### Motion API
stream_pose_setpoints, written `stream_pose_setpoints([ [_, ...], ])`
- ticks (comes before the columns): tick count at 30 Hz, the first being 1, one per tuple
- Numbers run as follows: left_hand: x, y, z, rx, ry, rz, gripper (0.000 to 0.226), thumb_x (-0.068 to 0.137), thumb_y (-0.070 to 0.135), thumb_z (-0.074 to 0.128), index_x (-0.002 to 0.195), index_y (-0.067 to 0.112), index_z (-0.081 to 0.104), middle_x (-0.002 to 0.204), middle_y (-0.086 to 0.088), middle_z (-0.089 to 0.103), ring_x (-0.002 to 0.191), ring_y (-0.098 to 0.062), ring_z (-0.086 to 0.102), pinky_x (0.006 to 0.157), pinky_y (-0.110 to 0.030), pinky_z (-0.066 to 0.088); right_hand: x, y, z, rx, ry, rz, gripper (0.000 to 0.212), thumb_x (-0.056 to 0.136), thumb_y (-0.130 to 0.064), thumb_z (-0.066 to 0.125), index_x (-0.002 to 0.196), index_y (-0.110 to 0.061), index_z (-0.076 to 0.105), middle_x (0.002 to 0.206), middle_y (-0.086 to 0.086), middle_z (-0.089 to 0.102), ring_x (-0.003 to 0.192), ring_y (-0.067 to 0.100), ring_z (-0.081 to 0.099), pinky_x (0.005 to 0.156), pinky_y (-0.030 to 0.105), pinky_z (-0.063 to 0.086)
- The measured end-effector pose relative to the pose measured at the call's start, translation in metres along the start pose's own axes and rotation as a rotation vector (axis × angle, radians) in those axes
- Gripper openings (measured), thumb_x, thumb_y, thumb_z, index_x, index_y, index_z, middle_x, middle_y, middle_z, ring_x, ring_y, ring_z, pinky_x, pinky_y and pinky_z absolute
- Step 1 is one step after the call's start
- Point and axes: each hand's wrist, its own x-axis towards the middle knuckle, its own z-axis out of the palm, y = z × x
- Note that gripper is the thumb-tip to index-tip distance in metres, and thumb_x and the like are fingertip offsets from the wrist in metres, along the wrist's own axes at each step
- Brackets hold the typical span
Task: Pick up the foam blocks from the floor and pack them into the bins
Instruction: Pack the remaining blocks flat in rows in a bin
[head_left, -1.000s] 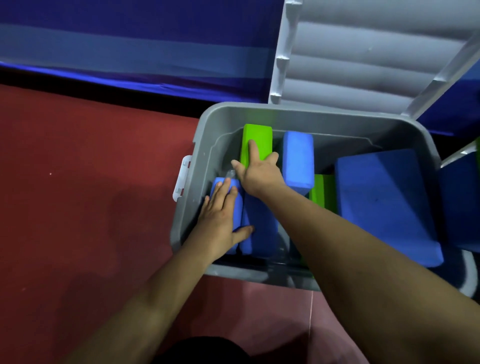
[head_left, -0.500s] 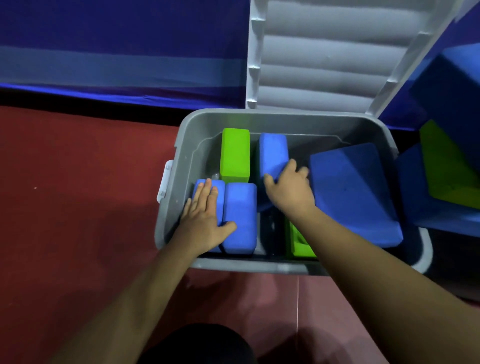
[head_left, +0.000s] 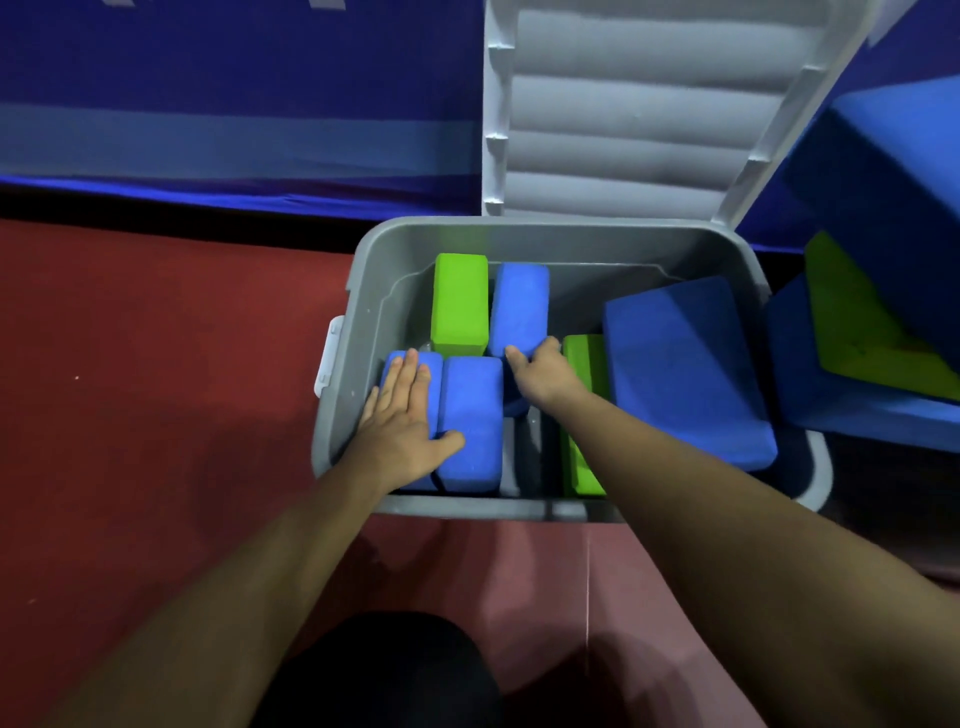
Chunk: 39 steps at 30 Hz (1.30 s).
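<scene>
Left hand (head_left: 402, 415) lies flat, fingers spread, steadying two upright blue foam blocks (head_left: 470, 421) in the grey bin (head_left: 374, 291). Right hand (head_left: 543, 369) clamps the rear blue block (head_left: 519, 306) (probably aligning rows, saving space).

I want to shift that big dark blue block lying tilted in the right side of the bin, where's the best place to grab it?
Take the big dark blue block by its two long side faces, coming from above with both hands. It lies tilted with its broad face up and the near end resting on the bin rim, so the sides look reachable. It seems too wide for a one-hand pinch.
</scene>
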Motion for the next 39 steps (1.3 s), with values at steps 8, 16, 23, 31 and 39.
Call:
stream_pose_setpoints([
  [8, -0.008, 0.078, -0.065, 0.177, 0.040, 0.069, 0.054, 0.090, 0.037, 0.055, 0.131, 0.004, 0.045, 0.137, -0.019, 0.043, 0.129, -0.035, 0.043, 0.106, -0.042, 0.037, -0.110, 0.025, -0.091, -0.427, 0.278, -0.271, 0.040, 0.096, -0.026, 0.055, 0.124, 0.000, 0.047, 0.119, 0.020, 0.046, 0.112, 0.042, 0.048, 0.095, 0.046, 0.042],
  [16, -0.017, 0.208, -0.042, -0.537, -0.224, 0.015, 0.021, 0.088, 0.028, 0.054, 0.073, 0.017, 0.046, 0.067, -0.003, 0.048, 0.059, -0.021, 0.047, 0.053, -0.025, 0.033, -0.151, 0.090, -0.128, -0.520, 0.418, 0.002, 0.053, 0.089, -0.026, 0.059, 0.130, 0.004, 0.046, 0.129, 0.031, 0.041, 0.116, 0.049, 0.044, 0.102, 0.049, 0.036],
  [23, -0.002, 0.200, 0.022, -0.894, -0.511, -0.210, 0.037, 0.092, 0.040, 0.058, 0.116, 0.012, 0.055, 0.097, -0.004, 0.055, 0.094, -0.024, 0.063, 0.074, -0.031, 0.045, -0.142, 0.116, -0.132, -0.123, 0.333, 0.083, 0.069, 0.086, -0.039, 0.058, 0.139, 0.000, 0.039, 0.135, 0.026, 0.046, 0.127, 0.042, 0.041, 0.110, 0.045, 0.034],
  [31, -0.004, 0.193, -0.002, -1.132, -0.246, -0.470, 0.052, 0.084, 0.066, 0.060, 0.106, 0.020, 0.059, 0.096, -0.004, 0.060, 0.063, -0.017, 0.048, 0.052, -0.023, 0.042, -0.155, 0.083, -0.130, 0.031, 0.398, -0.268, 0.073, 0.078, -0.059, 0.051, 0.135, -0.014, 0.053, 0.137, -0.001, 0.046, 0.127, 0.020, 0.045, 0.109, 0.040, 0.037],
  [39, -0.003, 0.150, -0.055, -1.536, -0.494, -0.373, 0.031, 0.081, 0.042, 0.067, 0.105, 0.022, 0.062, 0.089, -0.003, 0.068, 0.081, -0.021, 0.062, 0.071, -0.034, 0.048, -0.153, 0.050, -0.128, 0.202, 0.375, -0.516, 0.056, 0.082, -0.039, 0.072, 0.136, -0.029, 0.059, 0.138, 0.003, 0.032, 0.131, 0.006, 0.036, 0.106, 0.004, 0.024],
])
